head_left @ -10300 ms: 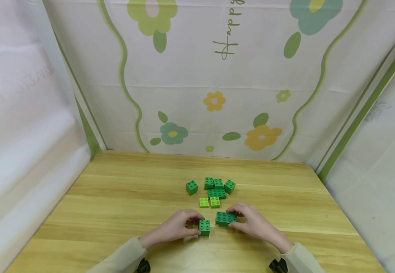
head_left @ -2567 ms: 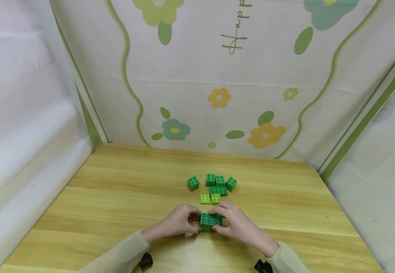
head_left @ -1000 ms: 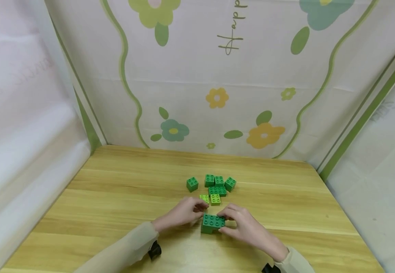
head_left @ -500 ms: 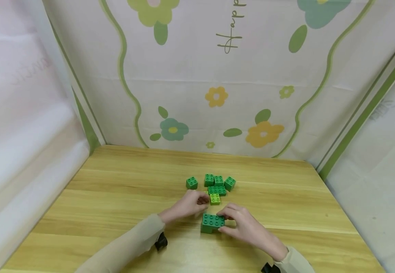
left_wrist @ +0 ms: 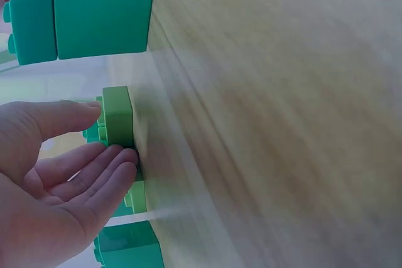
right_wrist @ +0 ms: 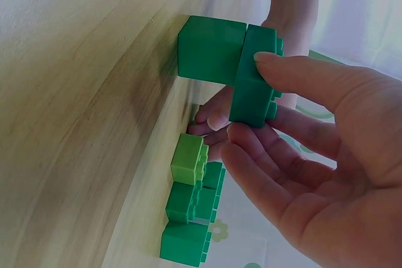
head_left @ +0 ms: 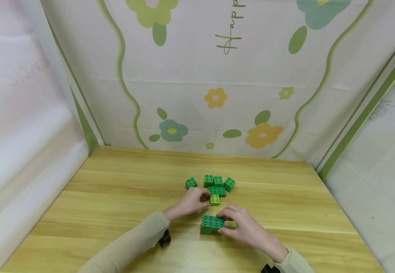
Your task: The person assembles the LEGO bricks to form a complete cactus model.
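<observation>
My right hand (head_left: 239,223) pinches the overhanging right end of an eight-stud green building brick (head_left: 213,221), thumb in front and fingers behind. Under that brick's left end a square green brick (right_wrist: 210,48) is joined, as the right wrist view shows. My left hand (head_left: 192,201) is beside the lime bricks, its fingers loosely bent and thumb apart from them. One lime brick (head_left: 214,200) shows just right of its fingertips. The other lime brick (left_wrist: 138,196) is mostly behind the fingers in the left wrist view and hidden in the head view.
Behind the lime brick lies another eight-stud green brick (head_left: 217,191). Several square green bricks stand farther back, among them one at the right (head_left: 229,184) and one at the left (head_left: 191,182). Fabric walls (head_left: 183,68) enclose the wooden table (head_left: 122,178).
The two green bricks, apart at first, were joined by both hands. My left hand then let go and moved back to the lime bricks. The right hand keeps its hold.
</observation>
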`<state>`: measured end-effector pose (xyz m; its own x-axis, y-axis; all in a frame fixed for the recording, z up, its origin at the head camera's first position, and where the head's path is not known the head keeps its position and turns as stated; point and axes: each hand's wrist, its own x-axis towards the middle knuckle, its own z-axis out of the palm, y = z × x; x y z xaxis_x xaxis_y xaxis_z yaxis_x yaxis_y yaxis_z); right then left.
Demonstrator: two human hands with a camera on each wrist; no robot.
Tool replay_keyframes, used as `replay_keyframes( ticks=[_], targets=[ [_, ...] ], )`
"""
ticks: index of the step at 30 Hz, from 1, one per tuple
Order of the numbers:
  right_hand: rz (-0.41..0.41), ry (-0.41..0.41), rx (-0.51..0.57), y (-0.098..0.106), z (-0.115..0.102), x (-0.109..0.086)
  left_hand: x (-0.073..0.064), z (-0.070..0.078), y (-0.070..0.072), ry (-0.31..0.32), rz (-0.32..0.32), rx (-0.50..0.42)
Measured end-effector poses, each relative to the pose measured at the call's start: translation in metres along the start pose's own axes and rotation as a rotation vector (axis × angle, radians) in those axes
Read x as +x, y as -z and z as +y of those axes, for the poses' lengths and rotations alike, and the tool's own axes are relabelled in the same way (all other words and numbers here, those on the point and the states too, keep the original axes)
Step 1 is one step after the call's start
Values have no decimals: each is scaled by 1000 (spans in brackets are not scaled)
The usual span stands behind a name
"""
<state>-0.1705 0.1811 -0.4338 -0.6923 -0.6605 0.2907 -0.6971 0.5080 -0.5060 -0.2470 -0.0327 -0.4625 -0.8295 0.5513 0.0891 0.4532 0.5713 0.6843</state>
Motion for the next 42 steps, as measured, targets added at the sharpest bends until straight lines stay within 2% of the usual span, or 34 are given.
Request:
replay_keyframes(
  ticks=[16,23,30,34,42],
  targets=[
    [12,7,-9,0,-2,-1,11,3,-6,18,42,167],
    [4,-8,-13,0,-3,0,13,3,-9,-26,61,238],
    [20,17,-10,-1,-2,0,13,2,-9,-34,60,229],
    [25,27,-7,-2,-1,0,11,1,-9,-30,53,192],
    [-1,-17,-4,-1,-3,0,6,2,-1,-2,49,140]
  ],
)
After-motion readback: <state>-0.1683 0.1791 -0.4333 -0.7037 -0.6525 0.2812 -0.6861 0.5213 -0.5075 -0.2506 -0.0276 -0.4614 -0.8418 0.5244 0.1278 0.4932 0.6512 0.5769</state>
